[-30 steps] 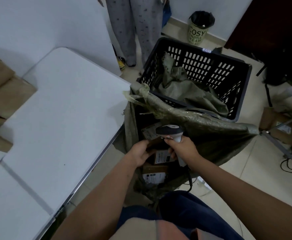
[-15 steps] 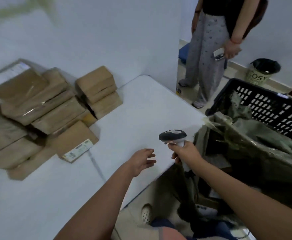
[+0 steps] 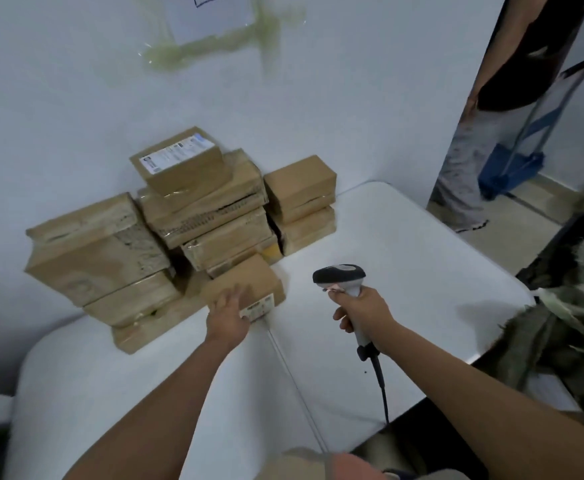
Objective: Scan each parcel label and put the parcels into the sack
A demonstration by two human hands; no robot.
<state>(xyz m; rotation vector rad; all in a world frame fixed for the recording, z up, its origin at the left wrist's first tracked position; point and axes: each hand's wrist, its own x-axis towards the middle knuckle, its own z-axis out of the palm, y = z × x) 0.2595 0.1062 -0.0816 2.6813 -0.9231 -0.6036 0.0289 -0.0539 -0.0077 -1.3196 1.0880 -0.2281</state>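
L grip (image 3: 228, 315) flat, open on front parcel (image 3: 249, 285) at stack edge; R grip (image 3: 359, 311) clasps scanner (image 3: 340, 276).

White table (image 3: 404, 237) set against the wall, a seam running across its top, stack of brown cardboard parcels (image 3: 193, 223) on its far left side, one labelled parcel (image 3: 249, 289) nearest the front

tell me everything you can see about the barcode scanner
The barcode scanner is a handheld gun type with a dark head, a light grey top patch and a pale grey handle. The right hand grips the handle, holding it upright above the white table, head pointing left. A black cable hangs from its base.
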